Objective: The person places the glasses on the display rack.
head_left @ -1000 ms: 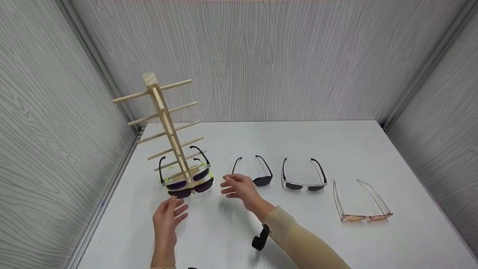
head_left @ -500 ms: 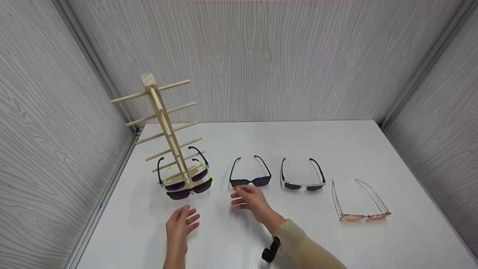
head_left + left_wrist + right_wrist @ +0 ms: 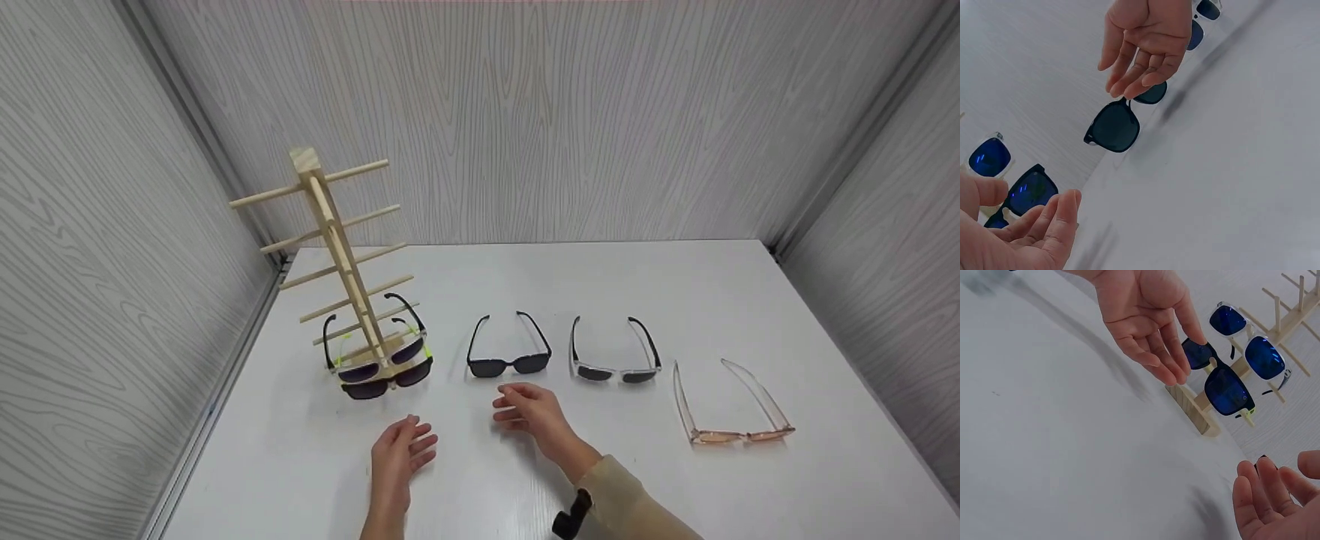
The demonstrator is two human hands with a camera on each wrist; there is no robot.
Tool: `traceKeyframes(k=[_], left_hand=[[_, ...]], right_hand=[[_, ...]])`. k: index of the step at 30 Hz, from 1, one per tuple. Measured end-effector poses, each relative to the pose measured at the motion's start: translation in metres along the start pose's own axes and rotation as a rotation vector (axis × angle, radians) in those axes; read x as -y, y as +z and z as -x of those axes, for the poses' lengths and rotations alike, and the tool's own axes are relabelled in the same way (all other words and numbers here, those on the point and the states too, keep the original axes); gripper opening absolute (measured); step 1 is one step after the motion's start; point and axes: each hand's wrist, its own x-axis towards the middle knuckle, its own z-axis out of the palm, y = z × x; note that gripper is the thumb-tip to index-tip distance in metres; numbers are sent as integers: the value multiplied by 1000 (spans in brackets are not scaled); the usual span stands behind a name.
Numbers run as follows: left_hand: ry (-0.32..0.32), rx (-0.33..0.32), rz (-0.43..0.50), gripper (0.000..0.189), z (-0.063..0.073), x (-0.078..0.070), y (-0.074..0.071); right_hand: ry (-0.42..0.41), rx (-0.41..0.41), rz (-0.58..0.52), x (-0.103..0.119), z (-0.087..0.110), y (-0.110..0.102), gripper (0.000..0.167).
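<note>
black sunglasses (image 3: pixel 517 364) on white table (image 3: pixel 637 285), just beyond right hand (image 3: pixel 538 414) | fingers loosely parted, holding nothing; left hand (image 3: pixel 397 454) likewise | careless low reach might knock them into clear-framed pair (image 3: pixel 616 373) beside

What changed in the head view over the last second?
Both hands drew back toward the person and rightward: the left hand from near the wooden rack, the right hand from the black sunglasses, now fully uncovered. Neither hand holds anything. The rack, its two pairs of sunglasses, the clear-framed sunglasses and the pink-tinted glasses stayed put.
</note>
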Motion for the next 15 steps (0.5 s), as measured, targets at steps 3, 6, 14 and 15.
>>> traceKeyframes(k=[3, 6, 14, 15], left_hand=[[0, 21, 1, 48, 15, -8, 7], [7, 44, -3, 44, 31, -20, 13], [17, 88, -13, 38, 37, -25, 24], [16, 92, -19, 39, 36, -24, 25]], right_hand=[[-3, -24, -21, -2, 3, -8, 45], [-23, -48, -24, -3, 6, -15, 44], [-66, -95, -17, -3, 8, -35, 43], [-71, -97, -23, -3, 8, -37, 44]])
